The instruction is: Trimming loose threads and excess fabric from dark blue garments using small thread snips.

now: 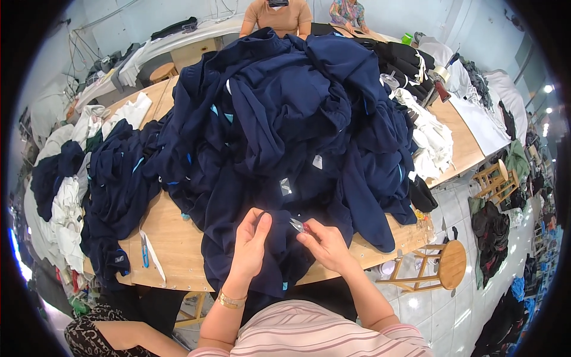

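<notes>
Left hand [253, 235]: I see thumb and fingers pinched together on navy cloth [277, 221]
Right hand [324, 244]: fingers curled around small snips [297, 225]; from here I cannot tell whether the blades touch cloth
Navy cloth: between both hands, at the navy pile's [285, 89] near edge
Wooden stool [453, 265]: right of the pile
White garments [431, 131]: along the pile's right side
Person in tan [278, 18]: beyond the pile

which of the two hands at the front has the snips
The right hand, with the blades of the small snips pointing out past its fingers; the left hand, with a gold bracelet at its wrist, pinches navy cloth.
</notes>
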`<state>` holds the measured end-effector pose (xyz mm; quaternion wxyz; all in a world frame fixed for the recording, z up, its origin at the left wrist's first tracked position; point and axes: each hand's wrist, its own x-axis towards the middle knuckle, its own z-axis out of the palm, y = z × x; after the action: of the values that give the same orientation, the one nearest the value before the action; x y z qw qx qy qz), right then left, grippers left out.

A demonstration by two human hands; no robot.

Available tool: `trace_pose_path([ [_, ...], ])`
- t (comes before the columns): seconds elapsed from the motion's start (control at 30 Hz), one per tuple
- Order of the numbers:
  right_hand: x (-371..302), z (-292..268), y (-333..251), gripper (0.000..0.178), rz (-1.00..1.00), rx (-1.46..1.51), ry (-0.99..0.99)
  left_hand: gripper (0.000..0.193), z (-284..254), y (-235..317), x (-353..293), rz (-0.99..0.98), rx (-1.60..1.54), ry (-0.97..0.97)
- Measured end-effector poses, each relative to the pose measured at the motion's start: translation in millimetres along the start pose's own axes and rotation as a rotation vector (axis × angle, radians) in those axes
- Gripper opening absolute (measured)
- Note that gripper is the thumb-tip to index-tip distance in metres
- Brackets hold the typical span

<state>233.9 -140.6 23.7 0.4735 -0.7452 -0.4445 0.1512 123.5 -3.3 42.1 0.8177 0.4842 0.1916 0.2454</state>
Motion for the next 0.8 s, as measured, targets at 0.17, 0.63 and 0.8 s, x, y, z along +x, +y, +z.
trace_pose_path([
  [0.17, 8, -5, -8, 0.036, -0.013, -0.029, -0.048, 0.018, -3, 6, 2, 0.120, 0.229, -0.017],
  [0.63, 25, -21, -15, 0.033, 0.032, -0.010, -0.015, 0.019, -2, 19, 15, 0.146, 0.367, -0.023],
  [0.8, 26, -9, -12, 0.025, -0.055, 0.105, 0.141, 0.014, -5, 17, 21, 0.016, 0.028, -0.028],
])
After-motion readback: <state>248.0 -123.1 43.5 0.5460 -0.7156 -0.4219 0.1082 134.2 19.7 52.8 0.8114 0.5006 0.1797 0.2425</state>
